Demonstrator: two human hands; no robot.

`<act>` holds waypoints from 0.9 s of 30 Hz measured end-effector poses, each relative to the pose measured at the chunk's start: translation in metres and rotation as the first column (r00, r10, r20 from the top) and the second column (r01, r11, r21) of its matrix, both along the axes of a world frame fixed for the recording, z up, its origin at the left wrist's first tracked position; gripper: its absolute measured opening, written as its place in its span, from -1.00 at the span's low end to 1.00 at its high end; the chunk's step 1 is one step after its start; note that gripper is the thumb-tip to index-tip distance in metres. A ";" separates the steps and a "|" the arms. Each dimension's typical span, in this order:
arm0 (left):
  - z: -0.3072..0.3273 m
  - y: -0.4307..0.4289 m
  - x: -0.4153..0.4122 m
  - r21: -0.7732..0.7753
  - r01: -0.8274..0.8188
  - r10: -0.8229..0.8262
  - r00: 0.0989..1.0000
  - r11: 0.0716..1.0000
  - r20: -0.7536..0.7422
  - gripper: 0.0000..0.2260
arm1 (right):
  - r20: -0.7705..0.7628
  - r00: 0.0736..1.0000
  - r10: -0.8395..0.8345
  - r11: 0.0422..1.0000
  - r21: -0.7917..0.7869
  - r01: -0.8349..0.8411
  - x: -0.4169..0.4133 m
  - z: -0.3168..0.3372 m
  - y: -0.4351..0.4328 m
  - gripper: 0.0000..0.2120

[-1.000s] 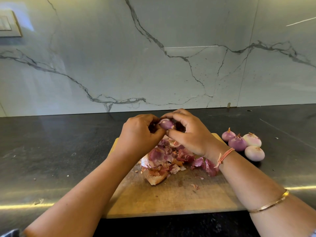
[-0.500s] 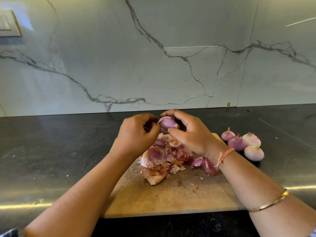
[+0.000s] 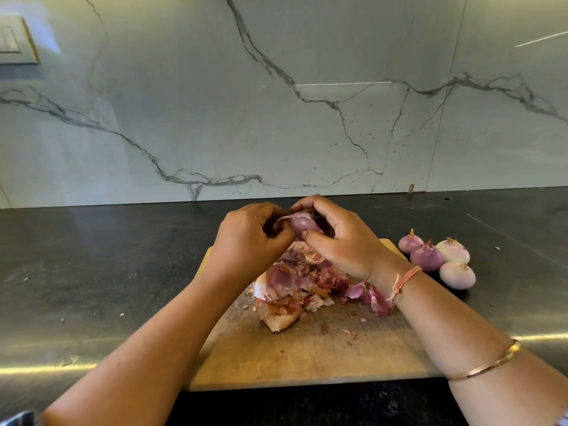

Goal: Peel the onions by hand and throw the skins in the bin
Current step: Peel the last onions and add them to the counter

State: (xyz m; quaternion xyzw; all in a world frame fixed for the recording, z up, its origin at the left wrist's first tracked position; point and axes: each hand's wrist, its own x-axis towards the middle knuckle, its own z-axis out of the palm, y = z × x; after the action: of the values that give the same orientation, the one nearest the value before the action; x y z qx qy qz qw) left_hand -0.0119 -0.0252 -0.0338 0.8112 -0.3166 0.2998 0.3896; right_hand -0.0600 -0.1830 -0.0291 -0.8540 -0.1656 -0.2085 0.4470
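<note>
A small purple onion (image 3: 302, 224) is held above the wooden cutting board (image 3: 307, 358), between both hands. My right hand (image 3: 341, 241) grips it with curled fingers and thumb. My left hand (image 3: 250, 241) pinches a pale strip of skin at the onion's left side. Below the hands lies a heap of purple and brown onion skins (image 3: 302, 284) on the board. Several peeled onions (image 3: 438, 259) sit on the dark counter to the right of the board.
The dark counter (image 3: 92, 272) runs left and right of the board and ends at a marble backsplash (image 3: 276, 103). A wall switch plate (image 3: 15, 41) is at the upper left. No bin is in view.
The onion has been turned and lifted slightly between the hands. More of its shiny purple flesh shows, and the left hand has pulled a skin strip away to the left.
</note>
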 end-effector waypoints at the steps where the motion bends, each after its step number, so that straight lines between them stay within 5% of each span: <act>1: 0.000 0.000 0.000 0.001 -0.002 0.002 1.000 1.000 0.004 -0.83 | 0.001 1.000 0.005 1.000 -0.006 -0.005 0.000 0.000 0.000 -0.74; 18: 0.001 -0.002 0.002 -0.230 0.018 -0.073 0.969 0.973 -0.234 -0.83 | -0.007 0.998 0.056 0.996 0.071 -0.056 0.003 -0.001 0.000 -0.66; 21: 0.001 0.000 0.001 -0.202 0.033 -0.079 0.972 0.979 -0.223 -0.79 | -0.008 1.000 0.022 0.990 0.143 -0.021 0.007 -0.001 -0.001 -0.60; 24: 0.000 0.000 -0.001 -0.134 0.072 -0.097 0.978 0.988 -0.184 -0.82 | -0.034 0.997 0.068 0.931 0.361 -0.051 0.010 0.001 -0.002 -0.82; 27: -0.001 -0.001 -0.002 -0.060 0.053 -0.060 0.990 0.997 -0.126 -0.90 | -0.059 0.990 0.126 0.878 0.472 -0.084 0.011 0.002 -0.002 -0.81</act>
State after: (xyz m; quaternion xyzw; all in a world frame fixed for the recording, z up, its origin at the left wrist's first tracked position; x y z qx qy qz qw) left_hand -0.0143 -0.0265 -0.0352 0.8081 -0.3050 0.2449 0.4403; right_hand -0.0493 -0.1854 -0.0270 -0.7189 -0.1367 -0.1799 0.6573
